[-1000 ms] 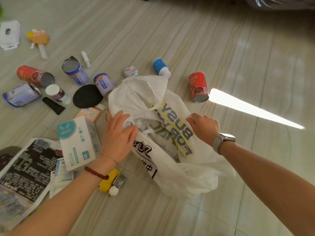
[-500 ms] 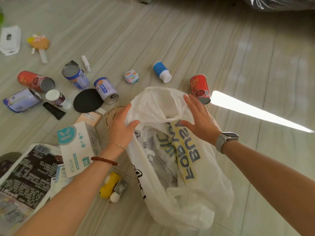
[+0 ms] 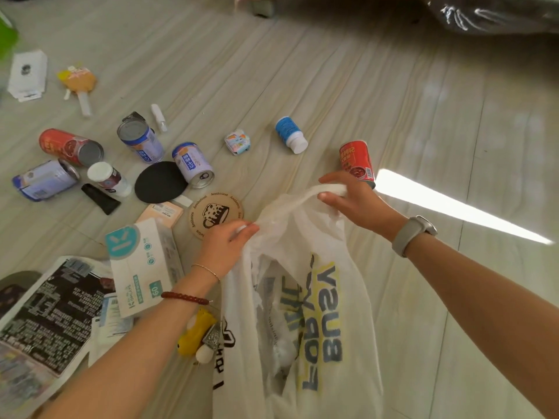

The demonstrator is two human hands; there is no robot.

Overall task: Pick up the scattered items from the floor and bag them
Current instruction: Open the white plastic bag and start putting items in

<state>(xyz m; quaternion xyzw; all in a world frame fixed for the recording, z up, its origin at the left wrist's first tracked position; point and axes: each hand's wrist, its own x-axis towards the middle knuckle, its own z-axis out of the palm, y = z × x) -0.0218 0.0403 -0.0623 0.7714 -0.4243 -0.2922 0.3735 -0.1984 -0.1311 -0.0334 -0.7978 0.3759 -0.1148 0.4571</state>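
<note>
We start with the floor (image 3: pixel 332 71), pale planks running up the frame, with a bright wedge of sunlight at three o'clock. Next largest is the white plastic bag (image 3: pixel 329 313), printed with upside-down lettering, hanging from centre down to six o'clock; some contents show dimly through it. Both our hands hold its mouth: the left hand (image 3: pixel 223 246) pinches the near rim at the bag's ten o'clock, and the right hand (image 3: pixel 354 201) has fingers curled round a twisted handle at its one o'clock, so each grip is closed on the bag and neither is free. At eight o'clock lie a newspaper (image 3: pixel 45 322) and a tissue box (image 3: pixel 142 267). The relation that matters: the red can (image 3: pixel 357 163) lies on its side just beyond the right hand at roughly twelve o'clock from it, its long axis running nearly up and down the frame, bottom end toward us. We judge the right hand the nearer one by far; the left would have to cross the bag. The round coaster (image 3: pixel 215 213) sits just past the left hand's fingertips, at eleven o'clock from them. Smaller still, a blue-labelled bottle (image 3: pixel 291 134) lies farther out toward twelve o'clock.
</note>
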